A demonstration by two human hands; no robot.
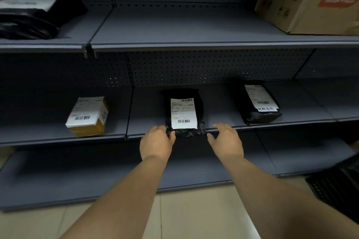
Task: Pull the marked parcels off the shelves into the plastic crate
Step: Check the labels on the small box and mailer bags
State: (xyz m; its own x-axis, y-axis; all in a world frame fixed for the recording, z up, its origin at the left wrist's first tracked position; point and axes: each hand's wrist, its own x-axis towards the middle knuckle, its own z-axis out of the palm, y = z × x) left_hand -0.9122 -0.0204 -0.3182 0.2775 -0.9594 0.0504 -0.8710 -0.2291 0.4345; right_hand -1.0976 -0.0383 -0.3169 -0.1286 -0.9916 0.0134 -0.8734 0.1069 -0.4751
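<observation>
A black bagged parcel with a white barcode label (183,112) lies at the front of the middle shelf (147,116). My left hand (157,142) pinches its front left corner between thumb and fingers. My right hand (225,140) hovers just right of the parcel's front right corner, fingers relaxed over the shelf edge, holding nothing. Another black parcel with a label bearing handwritten marks (256,103) lies to the right on the same shelf. A yellow box with a white label (88,116) sits to the left. The black plastic crate (338,186) shows at the lower right.
The upper shelf (174,27) holds black bagged parcels (33,15) at the left and a cardboard box (310,0) at the right. A bare bottom shelf (97,170) juts out below my arms. Tiled floor lies beneath.
</observation>
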